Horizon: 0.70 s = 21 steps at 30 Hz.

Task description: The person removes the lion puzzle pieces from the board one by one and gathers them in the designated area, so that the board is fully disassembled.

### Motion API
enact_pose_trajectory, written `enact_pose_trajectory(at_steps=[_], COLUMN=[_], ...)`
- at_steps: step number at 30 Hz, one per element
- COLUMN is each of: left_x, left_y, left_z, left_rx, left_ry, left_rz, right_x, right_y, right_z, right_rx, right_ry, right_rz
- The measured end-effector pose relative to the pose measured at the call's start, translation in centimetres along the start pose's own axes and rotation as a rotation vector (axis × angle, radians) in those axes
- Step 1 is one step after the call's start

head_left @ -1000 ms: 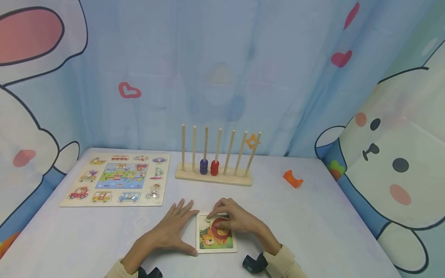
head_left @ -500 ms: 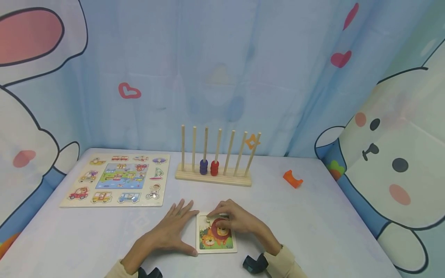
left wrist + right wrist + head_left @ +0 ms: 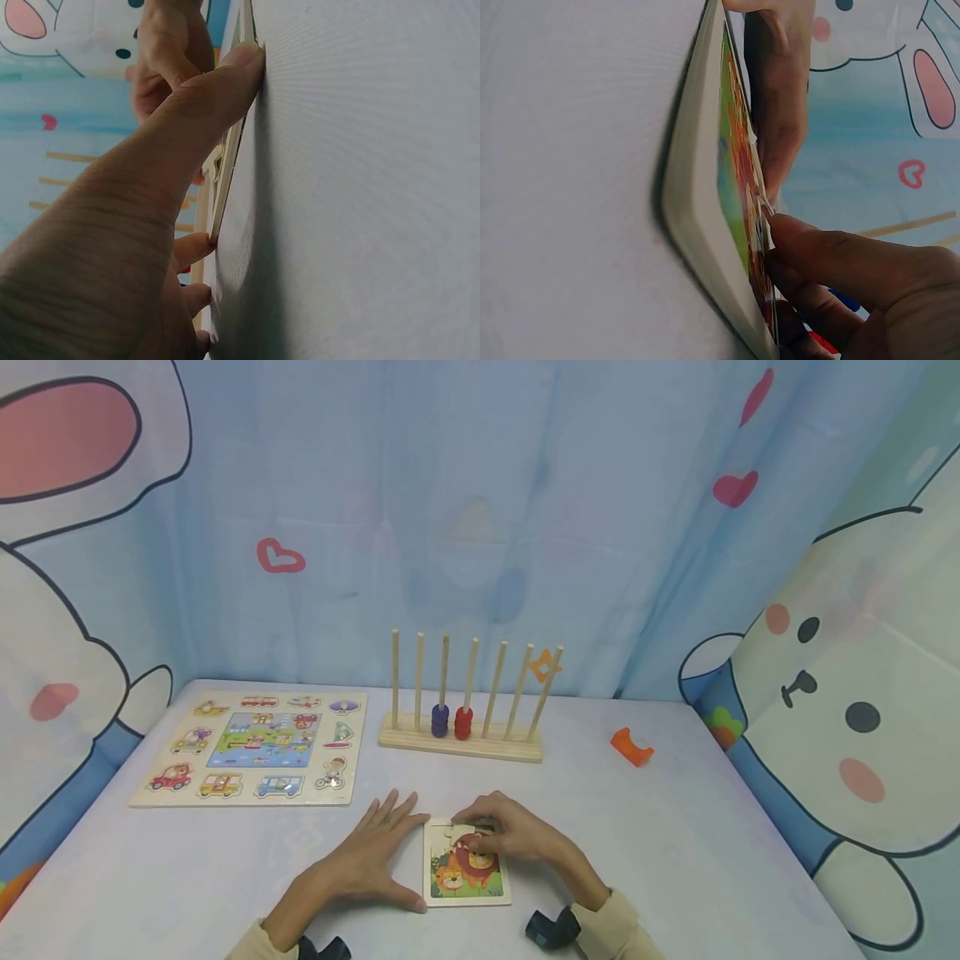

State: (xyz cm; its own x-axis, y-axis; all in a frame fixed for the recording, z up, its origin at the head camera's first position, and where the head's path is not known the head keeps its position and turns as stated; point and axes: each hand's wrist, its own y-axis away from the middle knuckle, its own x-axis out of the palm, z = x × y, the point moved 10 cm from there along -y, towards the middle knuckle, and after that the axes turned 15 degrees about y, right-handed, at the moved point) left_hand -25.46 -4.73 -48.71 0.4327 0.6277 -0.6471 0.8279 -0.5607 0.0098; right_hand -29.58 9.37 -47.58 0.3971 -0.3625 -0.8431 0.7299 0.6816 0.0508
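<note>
A small jigsaw puzzle with a lion picture in a pale wooden frame lies on the table. My left hand is spread flat at its left side, thumb at the lower left corner and index fingertip at the upper left; the left wrist view shows the thumb on the frame's edge. Over the upper right of the picture, my right hand bends its fingers and thumb to pinch a puzzle piece, mostly hidden under them. In the right wrist view, the thumb meets the picture's surface. A piece edge stands slightly raised.
A wooden peg stand with blue rings and red rings stands behind the hands. A larger vehicle puzzle board lies at the back left. An orange curved block rests at right. A printed curtain closes the back.
The right hand's index finger has shifted slightly to the right along the puzzle's top, uncovering more of the upper left. The left hand has stayed in place.
</note>
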Motion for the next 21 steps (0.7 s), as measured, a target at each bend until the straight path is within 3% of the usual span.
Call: enact_pose_trajectory(at_steps=[8,16,21], left_x=[0.0,0.0,0.0], left_y=[0.0,-0.1,-0.1], left_z=[0.2,0.2,0.2], left_rx=[-0.014,-0.016,-0.013], left_ry=[0.003,-0.008,-0.012], left_rz=[0.005,0.002,-0.001], right_x=[-0.1,-1.0,-2.0], right_y=[0.0,0.1,0.6], right_z=[-0.2,-1.3,-2.3], right_rx=[-0.020,-0.047,-0.006], right_ry=[-0.007,-0.133,-0.190], right_rz=[-0.028,-0.096,-0.136])
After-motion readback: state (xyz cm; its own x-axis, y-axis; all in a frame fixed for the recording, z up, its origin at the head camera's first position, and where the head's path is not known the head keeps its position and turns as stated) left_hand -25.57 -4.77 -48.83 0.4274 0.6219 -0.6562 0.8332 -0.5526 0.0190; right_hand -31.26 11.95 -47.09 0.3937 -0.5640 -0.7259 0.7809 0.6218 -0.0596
